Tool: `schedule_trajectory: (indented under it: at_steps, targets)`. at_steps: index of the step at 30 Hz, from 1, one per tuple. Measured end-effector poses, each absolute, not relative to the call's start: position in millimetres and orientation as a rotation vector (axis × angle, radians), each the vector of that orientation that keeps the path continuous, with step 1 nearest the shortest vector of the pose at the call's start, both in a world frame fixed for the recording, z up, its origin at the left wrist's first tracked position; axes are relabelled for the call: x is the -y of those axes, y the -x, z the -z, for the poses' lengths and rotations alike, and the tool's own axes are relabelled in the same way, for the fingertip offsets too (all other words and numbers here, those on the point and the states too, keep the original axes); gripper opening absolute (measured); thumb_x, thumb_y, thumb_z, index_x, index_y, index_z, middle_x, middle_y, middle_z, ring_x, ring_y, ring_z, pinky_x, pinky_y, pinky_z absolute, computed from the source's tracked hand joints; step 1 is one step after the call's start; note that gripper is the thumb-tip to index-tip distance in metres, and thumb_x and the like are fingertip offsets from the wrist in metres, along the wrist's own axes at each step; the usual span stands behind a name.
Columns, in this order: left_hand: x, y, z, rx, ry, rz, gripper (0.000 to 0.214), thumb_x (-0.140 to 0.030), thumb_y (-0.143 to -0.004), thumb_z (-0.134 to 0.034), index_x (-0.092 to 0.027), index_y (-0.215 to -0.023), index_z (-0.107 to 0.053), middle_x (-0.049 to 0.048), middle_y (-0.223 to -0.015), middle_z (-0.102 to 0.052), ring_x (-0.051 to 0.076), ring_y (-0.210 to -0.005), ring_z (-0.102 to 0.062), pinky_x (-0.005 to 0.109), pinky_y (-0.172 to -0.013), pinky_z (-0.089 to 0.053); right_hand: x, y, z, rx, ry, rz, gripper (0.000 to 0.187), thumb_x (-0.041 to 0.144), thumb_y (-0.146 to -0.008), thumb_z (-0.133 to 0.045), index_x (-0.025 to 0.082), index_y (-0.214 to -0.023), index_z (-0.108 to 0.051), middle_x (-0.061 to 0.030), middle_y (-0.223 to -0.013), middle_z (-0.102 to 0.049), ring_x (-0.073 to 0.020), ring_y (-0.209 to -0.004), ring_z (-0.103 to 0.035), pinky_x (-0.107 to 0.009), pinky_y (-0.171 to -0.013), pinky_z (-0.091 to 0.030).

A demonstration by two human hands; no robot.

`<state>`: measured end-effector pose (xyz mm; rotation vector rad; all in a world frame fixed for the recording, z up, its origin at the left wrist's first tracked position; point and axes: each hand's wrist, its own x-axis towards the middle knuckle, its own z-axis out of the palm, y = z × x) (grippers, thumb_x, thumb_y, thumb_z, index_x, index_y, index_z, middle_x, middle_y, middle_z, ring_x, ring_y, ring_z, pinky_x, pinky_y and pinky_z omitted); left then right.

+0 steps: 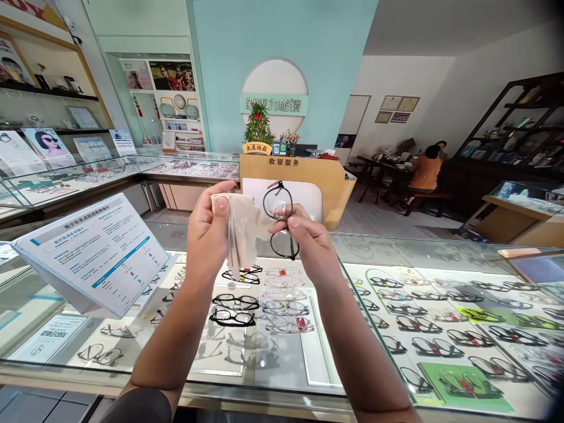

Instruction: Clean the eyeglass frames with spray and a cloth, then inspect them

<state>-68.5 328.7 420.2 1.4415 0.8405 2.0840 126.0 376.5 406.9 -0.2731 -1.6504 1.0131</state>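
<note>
My left hand (210, 229) is closed on a beige cleaning cloth (241, 232), thumb pressed on its top edge. My right hand (308, 244) pinches a pair of black-framed glasses (279, 226) at the bridge, held on end with one lens above the other. The cloth touches the upper lens. Both hands hover above a glass display counter (185, 358).
Under the counter glass lie several rows of glasses (273, 308) on white and green trays. A slanted printed sign (94, 249) stands at the left. Beyond are a wooden cashier desk (304, 176), more showcases, and a person in orange (425, 170) seated at the back right.
</note>
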Motion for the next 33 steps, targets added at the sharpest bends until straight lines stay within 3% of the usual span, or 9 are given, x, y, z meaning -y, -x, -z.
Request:
schedule_trajectory:
  at_steps: [3,6,8,13,18,23,30,33]
  targets:
    - [-327,73,-420,-0.911,-1.498,-2.132,0.032,-0.056,-0.104,-0.076,-0.025,-0.111,-0.073,-0.0019,-0.075,-0.064,0.013,-0.065,-0.062,0.024,-0.059,-0.051,-381,-134,-409,1.619,0.258,-1.111,0.038,0.060,-0.107,-0.070,0.031,-0.092,-0.091,-0.0075,-0.122,-0.071,-0.0269,-0.125,-0.067,-0.044,-0.118,-0.048]
    - [-326,74,-418,-0.982,-1.670,-2.076,0.031,-0.050,-0.098,-0.084,-0.024,-0.092,-0.070,-0.0054,-0.065,-0.048,0.010,-0.056,-0.042,0.023,-0.051,-0.035,-381,-140,-411,1.617,0.264,-1.169,0.038,0.057,-0.106,-0.072,0.029,-0.087,-0.090,-0.0066,-0.115,-0.071,-0.0259,-0.115,-0.070,-0.043,-0.112,-0.050]
    - [-326,73,-418,-1.028,-1.827,-2.007,0.032,-0.044,-0.093,-0.089,-0.023,-0.084,-0.067,-0.0049,-0.066,-0.048,0.010,-0.056,-0.038,0.025,-0.049,-0.029,-378,-144,-414,1.641,0.275,-1.174,0.038,0.054,-0.106,-0.073,0.028,-0.084,-0.089,-0.0060,-0.110,-0.072,-0.0250,-0.108,-0.070,-0.041,-0.108,-0.050]
    - [-328,74,-422,-1.026,-2.190,-1.935,0.016,-0.028,-0.101,-0.077,-0.022,-0.088,-0.070,0.0036,-0.091,-0.072,0.016,-0.080,-0.063,0.030,-0.067,-0.047,-374,-155,-421,1.807,0.260,-1.165,0.040,0.050,-0.108,-0.070,0.027,-0.083,-0.088,-0.0047,-0.091,-0.074,-0.0226,-0.092,-0.067,-0.037,-0.093,-0.049]
    - [-331,83,-424,-0.967,-2.468,-1.918,0.005,-0.028,-0.104,-0.073,-0.023,-0.105,-0.071,0.0072,-0.113,-0.079,0.021,-0.104,-0.074,0.038,-0.094,-0.058,-375,-168,-425,1.867,0.320,-1.119,0.045,0.053,-0.109,-0.068,0.024,-0.080,-0.086,-0.0039,-0.084,-0.073,-0.0215,-0.085,-0.064,-0.036,-0.085,-0.045]
    - [-340,89,-421,-0.910,-2.652,-1.871,0.068,-0.053,-0.074,-0.103,-0.027,-0.123,-0.063,0.0133,-0.133,-0.077,0.032,-0.121,-0.074,0.047,-0.104,-0.059,-372,-175,-430,2.018,0.328,-1.148,0.048,0.052,-0.110,-0.066,0.022,-0.078,-0.084,-0.0030,-0.080,-0.072,-0.0185,-0.077,-0.060,-0.034,-0.078,-0.044]
    - [-344,83,-419,-0.929,-2.689,-1.848,0.063,-0.067,-0.075,-0.099,-0.026,-0.110,-0.065,0.0100,-0.111,-0.081,0.028,-0.101,-0.077,0.041,-0.090,-0.058,-366,-180,-433,2.092,0.302,-1.124,0.050,0.052,-0.113,-0.063,0.021,-0.079,-0.083,-0.0046,-0.081,-0.073,-0.0197,-0.080,-0.064,-0.035,-0.074,-0.045]
    - [-341,81,-418,-0.935,-2.733,-1.814,0.065,-0.067,-0.074,-0.099,-0.026,-0.113,-0.066,0.0105,-0.111,-0.082,0.028,-0.101,-0.078,0.041,-0.090,-0.058,-365,-183,-433,2.114,0.284,-1.077,0.050,0.049,-0.114,-0.062,0.021,-0.078,-0.083,-0.0035,-0.078,-0.071,-0.0181,-0.076,-0.062,-0.034,-0.072,-0.044]
